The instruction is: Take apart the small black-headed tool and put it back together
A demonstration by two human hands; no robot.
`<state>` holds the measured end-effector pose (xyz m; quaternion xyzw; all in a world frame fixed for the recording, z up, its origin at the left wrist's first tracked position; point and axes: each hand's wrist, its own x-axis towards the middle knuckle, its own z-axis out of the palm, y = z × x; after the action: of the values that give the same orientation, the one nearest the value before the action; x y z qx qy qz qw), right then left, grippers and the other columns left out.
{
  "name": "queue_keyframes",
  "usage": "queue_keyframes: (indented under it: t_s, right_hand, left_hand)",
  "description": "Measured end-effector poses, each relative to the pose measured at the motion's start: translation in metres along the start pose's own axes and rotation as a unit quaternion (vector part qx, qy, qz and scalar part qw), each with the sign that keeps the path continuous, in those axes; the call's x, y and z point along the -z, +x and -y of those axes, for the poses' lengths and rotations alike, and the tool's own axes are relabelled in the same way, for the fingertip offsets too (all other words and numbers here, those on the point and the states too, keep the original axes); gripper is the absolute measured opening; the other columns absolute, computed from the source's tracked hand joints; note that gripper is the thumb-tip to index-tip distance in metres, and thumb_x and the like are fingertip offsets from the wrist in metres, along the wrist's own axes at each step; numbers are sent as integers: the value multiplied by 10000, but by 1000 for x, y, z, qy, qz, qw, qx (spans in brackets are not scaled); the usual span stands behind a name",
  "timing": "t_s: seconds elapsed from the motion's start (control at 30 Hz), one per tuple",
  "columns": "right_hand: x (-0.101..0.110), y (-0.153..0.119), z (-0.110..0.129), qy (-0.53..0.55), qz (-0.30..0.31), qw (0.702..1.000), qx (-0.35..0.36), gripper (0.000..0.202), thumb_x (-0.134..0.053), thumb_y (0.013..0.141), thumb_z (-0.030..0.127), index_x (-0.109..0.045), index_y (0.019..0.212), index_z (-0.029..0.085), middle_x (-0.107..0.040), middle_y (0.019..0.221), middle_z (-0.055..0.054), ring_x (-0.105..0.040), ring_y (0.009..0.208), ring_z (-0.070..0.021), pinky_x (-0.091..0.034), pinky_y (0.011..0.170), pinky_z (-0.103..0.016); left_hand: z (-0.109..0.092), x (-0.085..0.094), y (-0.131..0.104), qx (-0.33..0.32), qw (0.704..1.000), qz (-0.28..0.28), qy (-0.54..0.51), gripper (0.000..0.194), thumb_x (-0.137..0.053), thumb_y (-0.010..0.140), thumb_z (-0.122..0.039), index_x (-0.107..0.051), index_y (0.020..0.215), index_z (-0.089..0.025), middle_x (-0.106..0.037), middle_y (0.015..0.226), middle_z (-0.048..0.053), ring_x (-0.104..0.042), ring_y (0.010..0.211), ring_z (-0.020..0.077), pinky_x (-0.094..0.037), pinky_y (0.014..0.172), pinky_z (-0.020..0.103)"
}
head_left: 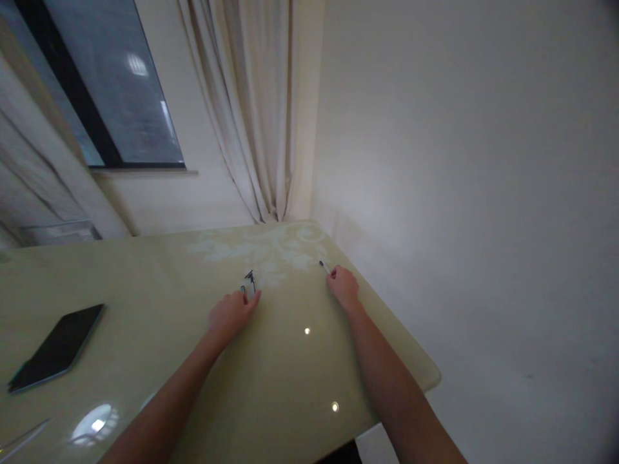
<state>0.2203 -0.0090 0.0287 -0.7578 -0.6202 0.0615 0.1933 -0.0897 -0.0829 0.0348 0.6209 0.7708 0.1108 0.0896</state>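
My left hand [234, 312] is closed around the lower end of a small clear-and-black object [252, 281], thumb on its right side and fingers on its left. Thin dark pieces stick out at its top; its exact kind is too small to make out. To the right, my right hand [343, 285] pinches a short thin white stick with a dark tip [325, 266]. The tip points away toward the far left, and the stick's near end is hidden in my fingers. Both hands are low over the glossy table [285, 361], apart from each other.
A dark flat tablet-like thing [58, 348] lies on the table at the left. A thin pale item [24, 438] shows at the lower left edge. Beige curtains [261, 116] and a window [120, 84] stand behind; a plain wall [459, 193] runs along the right.
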Motion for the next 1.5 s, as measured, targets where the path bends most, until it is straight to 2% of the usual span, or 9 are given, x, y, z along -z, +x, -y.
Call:
queue_keyframes:
  t_s: [0.1, 0.23, 0.3, 0.43, 0.53, 0.7, 1.07, 1.3, 1.5]
  right_hand:
    - [3, -2, 5, -1, 3, 1000, 8, 168, -602, 936, 249, -744, 1009, 195, -763, 1058, -130, -717, 973, -261, -483, 746, -296]
    - [2, -14, 28, 13, 8, 998, 53, 173, -601, 935, 234, -751, 1007, 189, -770, 1053, -116, -712, 963, -238, -479, 776, -287]
    - [-2, -22, 48, 26, 14, 995, 98, 177, -605, 932, 229, -752, 1015, 177, -774, 1043, -115, -711, 944, -228, -479, 781, -284]
    - [-16, -39, 92, 19, 53, 983, 176, 183, -586, 943, 232, -750, 1003, 177, -775, 1033, -117, -709, 939, -230, -492, 788, -289]
    - [-25, -46, 119, 1, 70, 978, 194, 180, -589, 942, 237, -743, 1011, 173, -764, 1059, -132, -706, 957, -245, -505, 796, -307]
    - [-37, -52, 147, 5, 61, 980, 189, 219, -557, 976, 244, -711, 1103, 154, -737, 1117, -159, -714, 992, -269, -521, 807, -324]
    - [-58, -60, 154, 24, 53, 981, 183, 223, -561, 973, 206, -674, 1157, 152, -729, 1126, -161, -719, 1015, -259, -527, 837, -331]
    - [-58, -61, 155, 37, 49, 983, 171, 219, -572, 975, 207, -670, 1163, 152, -724, 1141, -168, -722, 1011, -260, -527, 834, -332]
    - [-45, -61, 146, 62, 64, 982, 164, 310, -616, 970, 379, -685, 1154, 138, -730, 1153, -188, -712, 1038, -285, -517, 860, -355]
  left_hand:
    - [20, -3, -14, -28, 999, -16, -13, 562, -382, 981, -647, -642, 720, -222, -739, 762, 111, -711, 751, 287, -421, 628, 309]
    - [37, -7, -20, -41, 996, -55, -53, 364, -401, 1018, -470, -667, 949, -231, -730, 803, 61, -690, 771, 247, -410, 646, 300]
    - [38, -9, -15, -52, 994, -77, -62, 359, -435, 1004, -441, -667, 1142, -205, -741, 920, 79, -698, 877, 256, -460, 742, 315]
    - [35, -11, 1, -56, 994, -92, -33, 569, -511, 957, -515, -604, 1401, -171, -680, 1245, 163, -633, 1186, 333, -464, 987, 423]
    - [34, -9, 10, -38, 997, -70, -19, 601, -502, 953, -593, -612, 1436, -253, -633, 1342, 164, -586, 1268, 376, -435, 1037, 514]
    - [34, -4, 20, -39, 998, -47, -29, 526, -500, 956, -618, -674, 1366, -337, -649, 1300, 142, -595, 1256, 370, -410, 1052, 555]
    - [52, -3, 35, -70, 994, -29, -82, 433, -590, 935, -561, -738, 1258, -314, -721, 1130, 78, -670, 1093, 294, -469, 937, 403]
    - [59, -5, 46, -68, 991, -21, -117, 439, -664, 877, -530, -759, 1227, -282, -743, 1075, 64, -690, 1024, 270, -479, 856, 345]
    - [61, -4, 44, -59, 988, -32, -136, 660, -684, 811, -572, -673, 1345, -186, -744, 1081, 87, -705, 963, 270, -499, 807, 337]
